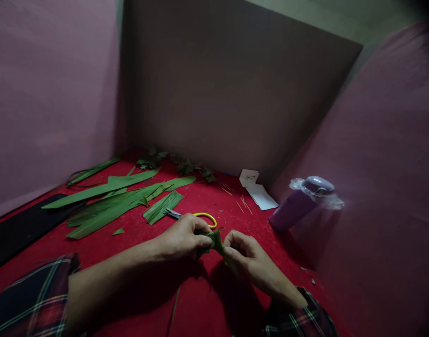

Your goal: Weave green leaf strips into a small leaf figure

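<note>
Sleeve [35, 302], hands [182, 236], leaf [217, 240], illegibly marked paper [248, 178]

beyond the grip on the folded dark-green leaf [217, 240], metal scissors with yellow handles [204, 214] obstruct a low path close past the left hand [181, 238]. farther out leftward, long flat green leaves [130, 202] spread across the way. out to the right, a tall purple cylindrical bottle [294, 209] stands as the high obstacle; between it and the right hand [251, 257], a strip of red cloth [262, 228] gives passage. nearer than the grip, room opens between the forearms, above one thin flat stalk [174, 304].
</note>
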A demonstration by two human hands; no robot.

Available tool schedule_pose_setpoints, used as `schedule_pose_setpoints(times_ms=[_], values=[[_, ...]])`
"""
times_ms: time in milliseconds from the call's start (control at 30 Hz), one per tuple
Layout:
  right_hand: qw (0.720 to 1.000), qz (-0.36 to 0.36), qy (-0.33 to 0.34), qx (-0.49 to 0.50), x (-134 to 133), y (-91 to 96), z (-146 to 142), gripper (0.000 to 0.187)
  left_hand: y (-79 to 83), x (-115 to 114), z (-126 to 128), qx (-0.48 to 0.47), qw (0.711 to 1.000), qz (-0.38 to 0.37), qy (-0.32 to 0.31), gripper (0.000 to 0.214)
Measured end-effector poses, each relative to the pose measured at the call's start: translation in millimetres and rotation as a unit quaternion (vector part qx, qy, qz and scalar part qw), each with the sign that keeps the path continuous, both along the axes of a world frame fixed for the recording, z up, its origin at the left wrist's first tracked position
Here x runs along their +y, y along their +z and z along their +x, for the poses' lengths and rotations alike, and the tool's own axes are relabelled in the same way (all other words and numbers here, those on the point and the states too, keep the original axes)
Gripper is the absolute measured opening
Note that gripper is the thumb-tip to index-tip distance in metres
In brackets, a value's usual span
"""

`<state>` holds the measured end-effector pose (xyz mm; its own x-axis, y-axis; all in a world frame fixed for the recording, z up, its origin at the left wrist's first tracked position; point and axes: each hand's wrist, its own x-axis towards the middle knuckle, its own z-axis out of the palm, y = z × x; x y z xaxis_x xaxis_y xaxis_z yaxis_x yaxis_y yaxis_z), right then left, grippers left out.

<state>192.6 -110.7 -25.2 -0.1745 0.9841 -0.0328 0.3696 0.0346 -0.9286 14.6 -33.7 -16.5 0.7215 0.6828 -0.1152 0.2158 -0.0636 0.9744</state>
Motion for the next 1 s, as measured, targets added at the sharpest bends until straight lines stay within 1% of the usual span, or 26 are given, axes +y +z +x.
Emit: schedule_pose_setpoints(times_ms=[33, 100, 167, 200, 233, 300, 367, 400, 467, 567, 633, 700, 833, 1000], values=[[1.000, 0.016, -0.006, -0.016, -0.4, 1.0, -0.6, 0.020, -0.8, -0.5, -0.3, -0.004, 0.999, 0.034, 0.007, 0.011], [0.995, 0.070, -0.029, -0.067, -1.0, 2.5, -2.0, 0.020, -1.4, -2.6, -1.3, -0.018, 0.992, 0.123, 0.026, 0.011], [0.982, 0.141, -0.049, -0.114, -1.8, 3.3, -3.4, 0.017, -1.3, -4.7, -3.0, -0.042, 0.971, 0.232, 0.051, 0.014], [0.971, 0.187, -0.061, -0.134, -2.4, 3.5, -4.1, 0.015, -1.2, -5.5, -3.8, -0.059, 0.952, 0.294, 0.064, 0.015], [0.955, 0.241, -0.074, -0.155, -3.0, 3.5, -4.8, 0.014, -1.2, -5.9, -4.7, -0.079, 0.926, 0.361, 0.075, 0.014], [0.908, 0.361, -0.088, -0.195, -4.7, 3.8, -6.2, 0.012, -1.3, -6.3, -6.1, -0.129, 0.859, 0.488, 0.083, 0.009], [0.860, 0.452, -0.090, -0.220, -7.1, 4.7, -7.9, 0.013, -1.3, -6.7, -7.5, -0.174, 0.794, 0.577, 0.078, 0.010], [0.843, 0.480, -0.088, -0.226, -8.5, 5.3, -8.7, 0.015, -1.1, -7.2, -8.3, -0.187, 0.767, 0.608, 0.078, 0.011], [0.826, 0.509, -0.085, -0.227, -11.3, 6.6, -10.1, 0.018, 0.0, -8.9, -10.4, -0.197, 0.727, 0.652, 0.086, 0.011], [0.811, 0.535, -0.078, -0.224, -14.2, 7.4, -10.3, 0.023, 2.5, -12.2, -13.9, -0.198, 0.689, 0.690, 0.102, 0.011], [0.795, 0.556, -0.075, -0.228, -15.2, 6.9, -9.2, 0.025, 4.5, -14.0, -15.6, -0.199, 0.675, 0.703, 0.102, 0.012], [0.779, 0.575, -0.075, -0.238, -15.7, 5.9, -7.9, 0.025, 6.9, -15.3, -16.5, -0.197, 0.670, 0.709, 0.094, 0.013], [0.759, 0.596, -0.075, -0.251, -16.9, 5.0, -6.7, 0.023, 11.4, -17.1, -16.2, -0.186, 0.678, 0.707, 0.075, 0.013], [0.753, 0.601, -0.074, -0.259, -17.6, 6.4, -7.6, 0.022, 10.7, -17.8, -14.7, -0.197, 0.690, 0.693, 0.069, 0.009]])
